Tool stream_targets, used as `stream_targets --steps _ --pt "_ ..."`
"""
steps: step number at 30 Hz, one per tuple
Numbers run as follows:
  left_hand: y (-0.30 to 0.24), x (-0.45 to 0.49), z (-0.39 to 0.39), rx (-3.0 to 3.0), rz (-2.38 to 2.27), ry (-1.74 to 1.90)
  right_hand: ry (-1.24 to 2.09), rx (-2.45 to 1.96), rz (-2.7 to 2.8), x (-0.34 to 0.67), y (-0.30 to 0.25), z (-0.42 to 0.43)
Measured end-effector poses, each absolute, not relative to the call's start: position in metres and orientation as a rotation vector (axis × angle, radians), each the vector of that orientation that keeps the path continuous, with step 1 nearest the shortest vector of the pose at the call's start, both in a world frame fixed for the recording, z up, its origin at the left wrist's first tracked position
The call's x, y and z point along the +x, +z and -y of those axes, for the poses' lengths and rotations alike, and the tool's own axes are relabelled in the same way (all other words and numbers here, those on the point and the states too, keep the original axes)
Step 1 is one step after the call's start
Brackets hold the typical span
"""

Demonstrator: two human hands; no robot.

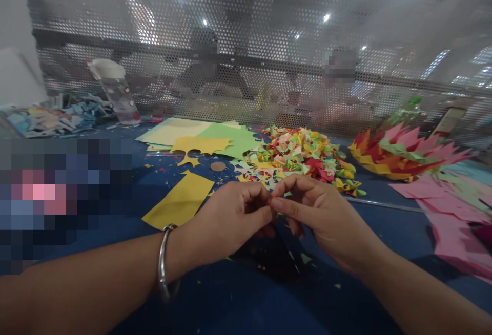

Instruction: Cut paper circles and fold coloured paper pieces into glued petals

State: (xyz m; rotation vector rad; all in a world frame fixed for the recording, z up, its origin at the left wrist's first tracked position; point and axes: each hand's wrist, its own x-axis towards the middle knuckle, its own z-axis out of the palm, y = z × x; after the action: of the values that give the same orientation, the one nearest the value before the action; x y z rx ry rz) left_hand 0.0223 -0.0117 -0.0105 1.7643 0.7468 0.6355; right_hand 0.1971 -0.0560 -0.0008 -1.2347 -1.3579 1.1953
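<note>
My left hand, with a silver bangle on its wrist, meets my right hand at the fingertips, above the middle of the blue table. Both hands are closed in a pinch. Whatever sits between the fingers is tiny and mostly hidden; a faint reddish bit shows there. Under them lies a dark, glossy flat object. A yellow paper sheet rests beside my left hand. Just beyond my right hand rises a heap of small folded paper pieces in yellow, green, red and pink.
Behind the hands lie stacked pale sheets, cut-out yellow paper and a brown disc. A spiky folded-paper ring and pink paper are at right. A clear cup stands back left, before a perforated metal screen.
</note>
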Motion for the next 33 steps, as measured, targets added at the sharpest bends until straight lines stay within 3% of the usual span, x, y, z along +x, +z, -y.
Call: stream_targets --steps 20,33 --pt "-0.0125 0.0197 0.0113 1.980 -0.832 0.642 1.210 -1.230 1.385 0.1986 -0.0022 0.0553" --pt "-0.0091 0.0220 0.0111 1.820 -0.807 0.588 1.228 -1.226 1.382 0.1997 -0.0016 0.0550"
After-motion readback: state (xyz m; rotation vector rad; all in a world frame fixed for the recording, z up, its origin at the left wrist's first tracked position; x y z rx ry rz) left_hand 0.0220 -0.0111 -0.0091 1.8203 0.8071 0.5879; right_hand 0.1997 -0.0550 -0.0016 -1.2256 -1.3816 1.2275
